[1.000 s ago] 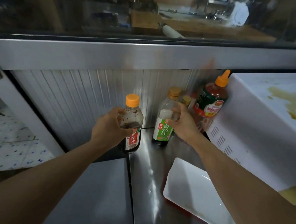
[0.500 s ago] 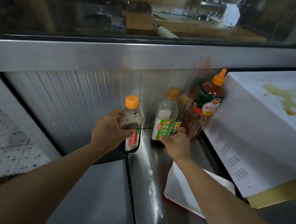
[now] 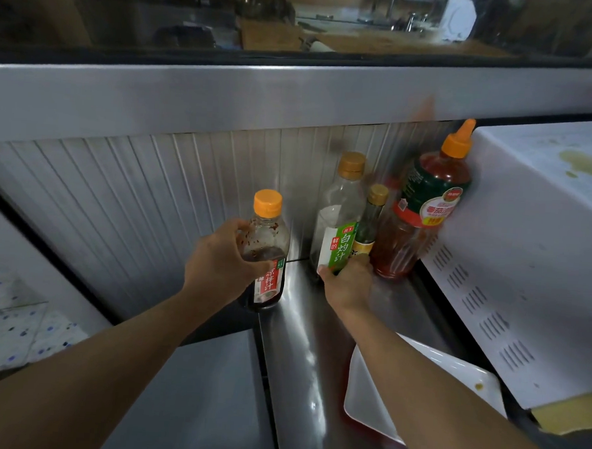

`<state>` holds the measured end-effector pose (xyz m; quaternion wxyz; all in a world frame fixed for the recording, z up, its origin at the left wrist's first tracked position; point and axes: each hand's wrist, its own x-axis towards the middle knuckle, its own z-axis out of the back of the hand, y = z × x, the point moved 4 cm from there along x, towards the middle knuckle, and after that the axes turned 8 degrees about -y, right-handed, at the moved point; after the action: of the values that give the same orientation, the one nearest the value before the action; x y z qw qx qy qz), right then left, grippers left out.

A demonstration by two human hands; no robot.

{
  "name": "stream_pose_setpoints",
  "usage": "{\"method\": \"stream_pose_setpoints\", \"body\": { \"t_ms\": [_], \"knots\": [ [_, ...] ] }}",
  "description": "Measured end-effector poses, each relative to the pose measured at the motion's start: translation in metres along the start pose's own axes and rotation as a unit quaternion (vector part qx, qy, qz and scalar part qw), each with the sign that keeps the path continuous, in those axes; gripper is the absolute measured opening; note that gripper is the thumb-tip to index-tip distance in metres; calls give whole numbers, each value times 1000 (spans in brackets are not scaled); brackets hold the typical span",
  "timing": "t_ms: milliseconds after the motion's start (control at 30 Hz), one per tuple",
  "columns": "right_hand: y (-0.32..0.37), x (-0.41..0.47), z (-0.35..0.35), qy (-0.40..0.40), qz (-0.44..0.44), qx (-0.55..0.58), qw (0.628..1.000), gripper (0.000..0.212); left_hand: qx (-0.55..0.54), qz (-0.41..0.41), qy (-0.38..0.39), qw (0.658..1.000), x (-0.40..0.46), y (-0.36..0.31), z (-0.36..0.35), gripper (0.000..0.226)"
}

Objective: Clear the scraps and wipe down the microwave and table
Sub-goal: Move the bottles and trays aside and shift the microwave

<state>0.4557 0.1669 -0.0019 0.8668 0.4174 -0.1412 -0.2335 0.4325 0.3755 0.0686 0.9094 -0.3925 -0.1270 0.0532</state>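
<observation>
1. Dropping low now, the right hand (image 3: 348, 285) sits at the base of the green-label bottle (image 3: 339, 223), where a second ago it was reaching up at label height toward the back of the row. Its fingers curl round the foot of that bottle, though how firm the hold is I cannot tell from this angle.

2. Holding steady on the other side, the left hand (image 3: 222, 265) stays wrapped round the dark sauce bottle (image 3: 269, 253), gripping it at the shoulder; it has barely shifted across the last second.

3. Behind the green-label bottle stands a small gold-capped bottle (image 3: 372, 218), and the tall ketchup bottle (image 3: 422, 210) leans against the side of the microwave (image 3: 511, 277).

4. That microwave, the thing to be wiped, sits at the right of the counter (image 3: 300, 379), and its white top carries a yellow-brown stain (image 3: 589, 164). No cloth shows in either hand.

5. A white plate (image 3: 374, 396) lies on the counter near the microwave, partly under the right forearm, with a reddish smear along its near edge and a small scrap (image 3: 478, 386) on its far corner.

6. My read: both hands now have a bottle each, so the job is at the clearing stage, getting the row off the back of the counter before any wiping starts. The stain, plate and scrap look untouched.
</observation>
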Motion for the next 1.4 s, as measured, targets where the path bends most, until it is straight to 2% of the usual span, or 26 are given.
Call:
{"method": "stream_pose_setpoints", "body": {
  "t_ms": [133, 600, 733, 900, 1000, 1400],
  "knots": [
    [3, 5, -7, 14, -6, -5, 1000, 71, -6, -7, -1, 1000, 6, -1, -4, 62],
    [1, 16, -11, -24, -14, 17, 999, 78, -29, -36, 0, 999, 18, -8, -24, 61],
    [0, 14, -4, 13, -2, -12, 1000, 78, -28, -52, -9, 998, 20, -10, -30, 62],
    [-7, 8, 17, 73, 49, -136, 987, 64, -50, -38, -29, 998, 25, -14, -40, 60],
    [-11, 3, 27, 107, 85, -191, 972, 63, -62, -30, -41, 997, 27, -18, -46, 60],
    [-23, -6, 40, 137, 110, -207, 962, 79, -71, -47, -38, 996, 23, -17, -66, 57]
  ]
}}
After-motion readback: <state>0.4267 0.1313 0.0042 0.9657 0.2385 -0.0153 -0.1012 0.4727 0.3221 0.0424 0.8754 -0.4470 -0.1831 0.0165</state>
